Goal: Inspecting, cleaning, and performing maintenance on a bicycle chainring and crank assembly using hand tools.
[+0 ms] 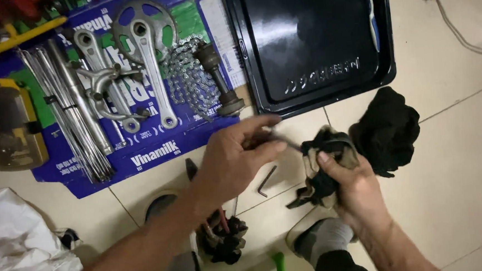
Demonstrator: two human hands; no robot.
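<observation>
Black-stained rag (327, 163) sits bunched in the right hand (355, 187), above the tiled floor (459, 155). The left hand (234, 158) pinches a thin dark rod (284, 142) whose tip enters the rag. An Allen key (266, 181) lies just below; a black tray (313, 36) and bicycle chain (188, 77) lie beyond.
</observation>
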